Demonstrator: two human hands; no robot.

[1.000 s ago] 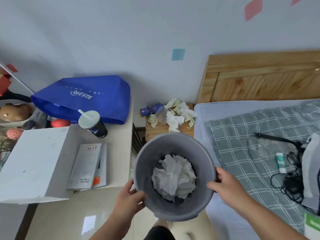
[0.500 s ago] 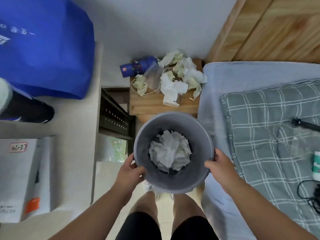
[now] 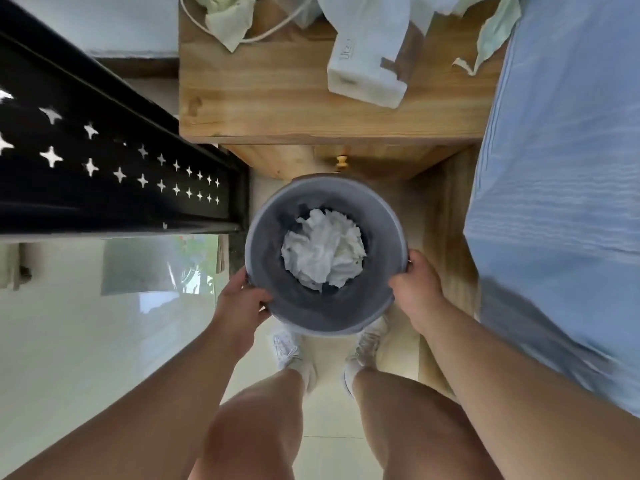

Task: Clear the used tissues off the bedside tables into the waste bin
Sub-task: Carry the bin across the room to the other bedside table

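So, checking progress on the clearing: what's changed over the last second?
The waste bin was carried forward and lowered in front of the bedside table. The left hand and right hand still grip its rim; tissues inside and tissues on the table stay put.

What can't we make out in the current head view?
Head view:
- Tissues on the bedside table: cut off by the top edge, no count possible.
- Waste bin bottom: hidden under the crumpled wad inside.
- Fingers of the left hand and right hand gripping it: behind the bin's outer wall.
- Whether the bin rests on the floor: its own body hides its base.
- Print on the white pack: too blurred to read.
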